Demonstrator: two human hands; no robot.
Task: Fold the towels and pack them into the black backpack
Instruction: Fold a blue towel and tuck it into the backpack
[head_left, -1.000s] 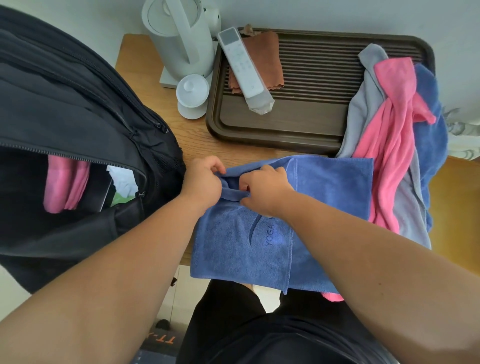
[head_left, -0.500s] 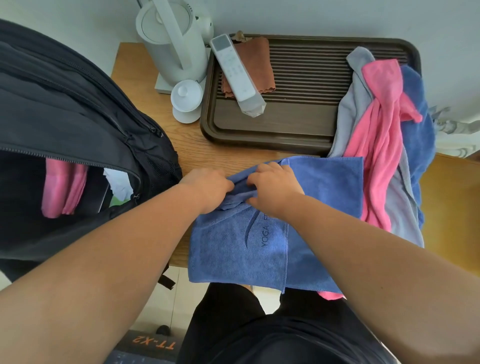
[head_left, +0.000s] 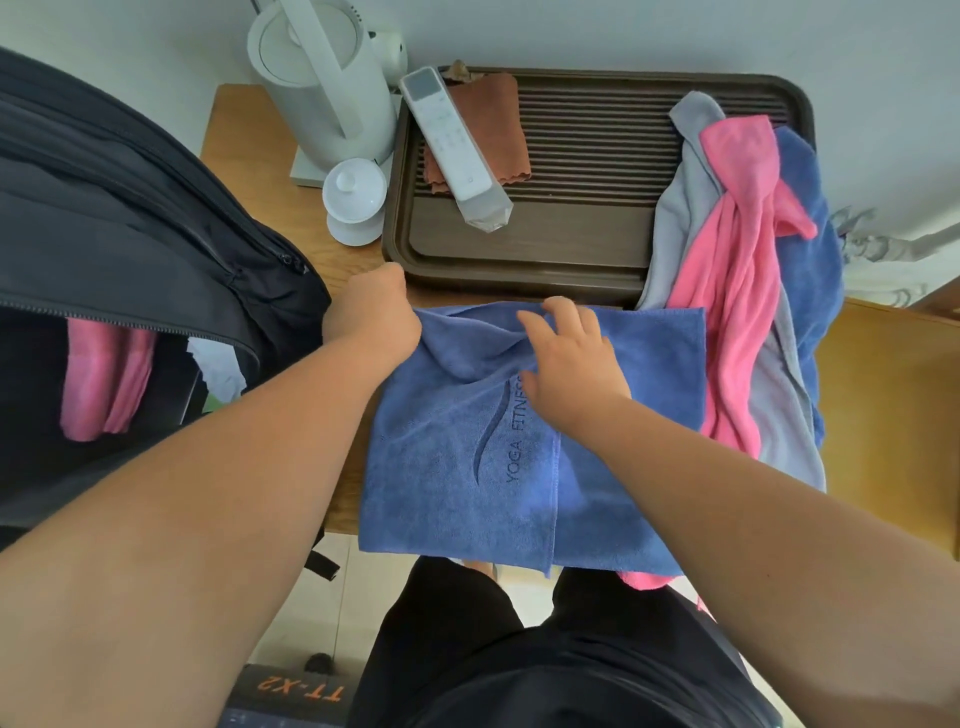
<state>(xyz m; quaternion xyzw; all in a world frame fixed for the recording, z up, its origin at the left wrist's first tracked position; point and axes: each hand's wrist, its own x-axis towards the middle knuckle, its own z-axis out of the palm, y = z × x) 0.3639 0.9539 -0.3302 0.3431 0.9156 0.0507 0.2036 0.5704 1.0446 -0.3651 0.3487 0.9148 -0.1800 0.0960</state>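
A blue towel (head_left: 457, 467) marked YOGA FITNESS lies folded on the wooden table, its lower part hanging over the front edge. My left hand (head_left: 374, 312) is closed on the towel's top left corner. My right hand (head_left: 569, 358) rests on the bunched top edge, fingers spread and pressing the cloth. The black backpack (head_left: 130, 239) stands open at the left with a pink towel (head_left: 104, 379) inside. A heap of pink (head_left: 737, 291), grey (head_left: 675, 197) and blue (head_left: 815, 249) towels lies at the right.
A dark brown slatted tray (head_left: 587, 249) sits behind the towel, holding a white remote (head_left: 447, 140) and a brown cloth (head_left: 493, 104). A white kettle (head_left: 322, 78) and a white lidded cup (head_left: 356, 202) stand at the back left. The wooden table (head_left: 249, 135) ends near my legs.
My hands have drawn apart along the towel's top edge: the left moved left with the corner, and the right opened its fingers and now lies flatter on the cloth.
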